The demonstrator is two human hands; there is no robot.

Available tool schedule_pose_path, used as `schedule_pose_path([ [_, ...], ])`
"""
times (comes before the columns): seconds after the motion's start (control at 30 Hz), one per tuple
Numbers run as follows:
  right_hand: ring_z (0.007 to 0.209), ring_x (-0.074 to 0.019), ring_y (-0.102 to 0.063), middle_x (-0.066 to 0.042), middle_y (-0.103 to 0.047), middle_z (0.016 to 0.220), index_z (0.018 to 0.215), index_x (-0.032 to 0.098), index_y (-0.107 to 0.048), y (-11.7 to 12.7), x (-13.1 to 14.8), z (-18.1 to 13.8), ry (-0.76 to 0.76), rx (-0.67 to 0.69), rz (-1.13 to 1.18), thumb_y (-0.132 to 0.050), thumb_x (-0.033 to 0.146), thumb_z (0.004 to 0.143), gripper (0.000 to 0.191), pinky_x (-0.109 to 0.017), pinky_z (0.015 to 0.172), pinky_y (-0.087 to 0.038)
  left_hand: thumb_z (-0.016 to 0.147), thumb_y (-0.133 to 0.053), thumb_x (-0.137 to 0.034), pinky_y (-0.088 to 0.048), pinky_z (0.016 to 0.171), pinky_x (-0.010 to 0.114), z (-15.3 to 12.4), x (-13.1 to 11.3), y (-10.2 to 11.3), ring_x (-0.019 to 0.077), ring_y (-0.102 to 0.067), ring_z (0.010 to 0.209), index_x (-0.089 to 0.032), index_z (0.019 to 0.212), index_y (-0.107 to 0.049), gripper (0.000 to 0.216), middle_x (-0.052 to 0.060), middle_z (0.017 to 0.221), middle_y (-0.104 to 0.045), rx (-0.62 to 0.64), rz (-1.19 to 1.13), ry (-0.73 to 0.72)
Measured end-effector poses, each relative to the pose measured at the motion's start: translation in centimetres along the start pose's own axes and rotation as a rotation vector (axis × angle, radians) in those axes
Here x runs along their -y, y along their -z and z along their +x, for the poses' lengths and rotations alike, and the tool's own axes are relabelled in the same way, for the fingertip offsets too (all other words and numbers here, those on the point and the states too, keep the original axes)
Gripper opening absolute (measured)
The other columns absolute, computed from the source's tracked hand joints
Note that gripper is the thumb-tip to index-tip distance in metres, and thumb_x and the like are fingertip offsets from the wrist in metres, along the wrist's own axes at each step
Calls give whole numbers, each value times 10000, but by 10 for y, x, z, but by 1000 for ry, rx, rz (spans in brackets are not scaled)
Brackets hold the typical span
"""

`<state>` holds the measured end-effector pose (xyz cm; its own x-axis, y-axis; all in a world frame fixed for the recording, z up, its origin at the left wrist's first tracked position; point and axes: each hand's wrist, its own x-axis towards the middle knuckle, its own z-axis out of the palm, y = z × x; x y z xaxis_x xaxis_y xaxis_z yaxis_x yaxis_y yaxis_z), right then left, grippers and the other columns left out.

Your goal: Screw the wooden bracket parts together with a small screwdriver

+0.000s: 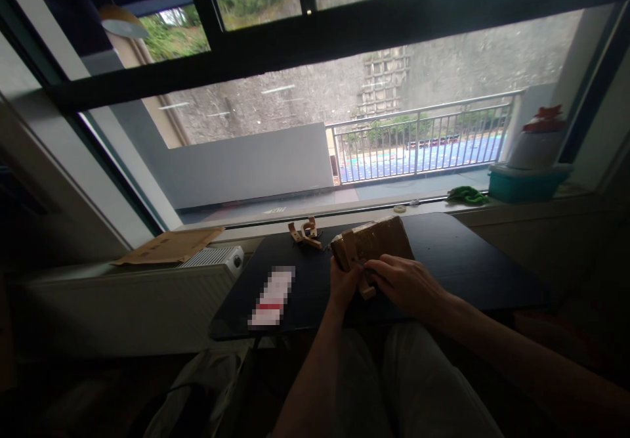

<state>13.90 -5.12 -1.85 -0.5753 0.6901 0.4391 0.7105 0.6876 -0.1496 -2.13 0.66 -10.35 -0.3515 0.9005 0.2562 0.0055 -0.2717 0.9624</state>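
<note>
I see my left hand [343, 285] and right hand [404, 284] both clamped on the wooden piece [370, 246], which tilts up and away from them toward the window.

Dark table [467, 254] under the window. Blurred white card [272, 297] lies flat near its left end; small wooden pieces [306, 232] at the far edge. Brown envelope [170, 246] on the radiator [214, 259]. On the sill: green rag [466, 194], teal box [526, 185], possibly a tape roll [399, 209].
</note>
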Motion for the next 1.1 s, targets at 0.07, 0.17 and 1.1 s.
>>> schedule_pose_path([
  [0.07,803,-153,-573,-44,-615,898,1134,193,-578,4,-1,3,23,24,-49,-423,187,894,286,-243,665,-371,548,-760,-208,-477,658,261,0,2,0,168,-611,746,-167,905,-536,423,-4,798,-632,-1,-14,-11],
  [0.17,752,-157,-569,-41,-607,857,1093,197,-597,12,-1,10,85,82,-122,-421,197,899,262,-253,620,-352,537,-753,-203,-476,649,254,0,2,-1,160,-606,739,-167,905,-524,435,-14,794,-626,1,-34,-28],
  [1.1,775,-200,-616,-55,-671,831,1000,229,-665,-10,-2,-5,-119,-37,54,-489,143,804,277,-289,662,-407,514,-771,-169,-496,604,246,2,9,-5,143,-609,686,-183,928,-464,515,-32,777,-617,46,-47,-86],
])
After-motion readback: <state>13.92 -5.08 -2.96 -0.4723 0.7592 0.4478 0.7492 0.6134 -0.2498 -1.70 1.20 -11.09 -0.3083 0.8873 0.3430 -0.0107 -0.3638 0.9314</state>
